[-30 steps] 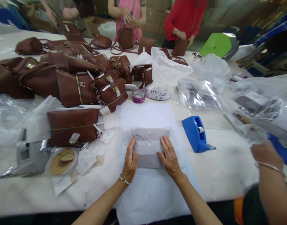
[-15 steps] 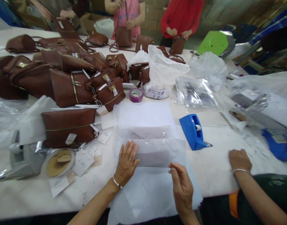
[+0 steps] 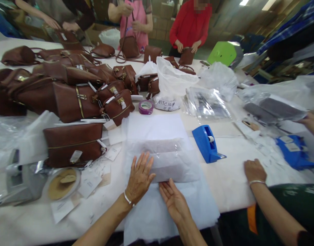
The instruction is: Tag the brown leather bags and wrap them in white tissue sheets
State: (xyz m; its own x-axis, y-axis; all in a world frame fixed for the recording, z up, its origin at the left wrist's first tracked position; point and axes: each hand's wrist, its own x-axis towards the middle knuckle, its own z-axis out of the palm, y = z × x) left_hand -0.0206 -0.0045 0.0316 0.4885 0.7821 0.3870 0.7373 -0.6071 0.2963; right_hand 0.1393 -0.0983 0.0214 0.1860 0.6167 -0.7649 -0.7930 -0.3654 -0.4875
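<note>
The grey packet (image 3: 172, 167) lies left of the blue tape dispenser (image 3: 207, 143), on smooth, thin white sheets (image 3: 157, 126). The left hand (image 3: 141, 177) rests flat over its left end, fingers slightly spread and gripping nothing, seemingly to steady it. The right hand (image 3: 174, 201) is loosely cupped, palm up, fingertips at the packet's near edge; whether they slip underneath is hard to tell. The packet looks soft and oblong under glossy, translucent film. The dispenser, a hard wedge, seems placed for easy reach. Well left of the dispenser sits a boxy, leathery brown bag (image 3: 74, 143) with a gold zip.
</note>
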